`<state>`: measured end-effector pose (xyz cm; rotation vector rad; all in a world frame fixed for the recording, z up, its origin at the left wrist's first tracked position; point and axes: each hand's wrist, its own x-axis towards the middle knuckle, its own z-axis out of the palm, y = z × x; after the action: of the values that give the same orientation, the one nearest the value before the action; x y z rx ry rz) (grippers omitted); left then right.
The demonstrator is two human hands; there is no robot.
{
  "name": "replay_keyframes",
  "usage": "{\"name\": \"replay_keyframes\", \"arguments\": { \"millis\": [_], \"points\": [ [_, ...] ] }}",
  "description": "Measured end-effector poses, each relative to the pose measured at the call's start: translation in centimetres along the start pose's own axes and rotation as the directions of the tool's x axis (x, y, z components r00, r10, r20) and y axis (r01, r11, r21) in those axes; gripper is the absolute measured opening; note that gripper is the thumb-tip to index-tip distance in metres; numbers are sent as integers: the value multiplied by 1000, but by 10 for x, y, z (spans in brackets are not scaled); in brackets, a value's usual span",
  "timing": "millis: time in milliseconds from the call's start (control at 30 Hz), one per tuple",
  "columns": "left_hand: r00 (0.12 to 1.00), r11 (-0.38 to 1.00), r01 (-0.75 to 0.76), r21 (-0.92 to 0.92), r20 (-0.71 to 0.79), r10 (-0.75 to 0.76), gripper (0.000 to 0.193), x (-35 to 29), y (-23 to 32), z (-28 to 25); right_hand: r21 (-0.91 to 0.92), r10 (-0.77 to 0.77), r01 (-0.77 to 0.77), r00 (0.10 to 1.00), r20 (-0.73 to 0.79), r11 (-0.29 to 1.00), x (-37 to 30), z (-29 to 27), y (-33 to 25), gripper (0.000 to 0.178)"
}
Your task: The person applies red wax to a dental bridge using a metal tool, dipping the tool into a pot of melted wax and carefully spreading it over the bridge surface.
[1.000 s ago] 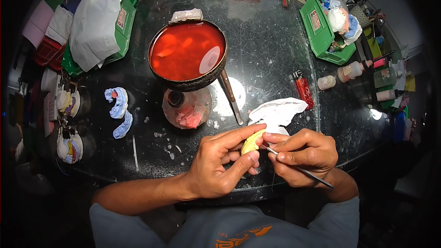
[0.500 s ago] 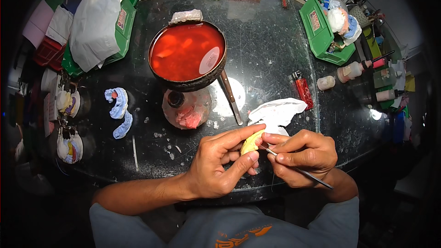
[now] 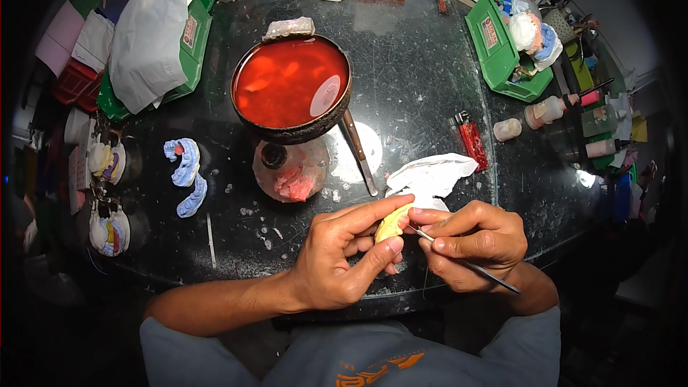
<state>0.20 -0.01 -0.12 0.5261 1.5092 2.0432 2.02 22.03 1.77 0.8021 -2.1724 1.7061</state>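
Pinching yellow piece (image 3: 390,225), left hand (image 3: 333,261) near table edge (image 3: 394,297), bare tabletop (image 3: 423,111) beyond tissue (image 3: 430,175)

Dental workshop, shown by blue tooth models (image 3: 186,163) and articulators (image 3: 109,228).

We counted one bowl (image 3: 301,131); left of it, two blue casts (image 3: 188,166) (image 3: 192,199), two hinged models (image 3: 106,161) (image 3: 110,233); on its near side, two hands (image 3: 333,261) (image 3: 480,244), one metal tool (image 3: 500,282), one yellow piece (image 3: 390,225).
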Motion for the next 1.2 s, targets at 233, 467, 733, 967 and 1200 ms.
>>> {"name": "replay_keyframes", "arguments": {
  "millis": [233, 467, 733, 967, 1200],
  "points": [
    [1000, 1000, 13, -2, -9, -13, 46, 0, 0, 1, -34, 4, -3, 1000, 21, 999, 0, -1, -2, 18],
    [1000, 1000, 16, 7, -14, -16, 46, 0, 1, 1, -40, -9, 9, 1000, 14, 999, 1, 0, 0, 19],
    [1000, 1000, 23, 10, -9, -22, 46, 0, 2, 0, -25, -21, 21, 1000, 3, 999, 0, 0, 1, 20],
    [1000, 1000, 22, 6, -10, -22, 46, 0, 2, 0, -30, -18, 19, 1000, 23, 999, 1, -1, -1, 21],
    [1000, 1000, 5, 22, -20, -4, 46, 0, 4, 0, -19, -28, 29, 1000, 12, 999, 0, -1, 0, 21]
  ]
}}
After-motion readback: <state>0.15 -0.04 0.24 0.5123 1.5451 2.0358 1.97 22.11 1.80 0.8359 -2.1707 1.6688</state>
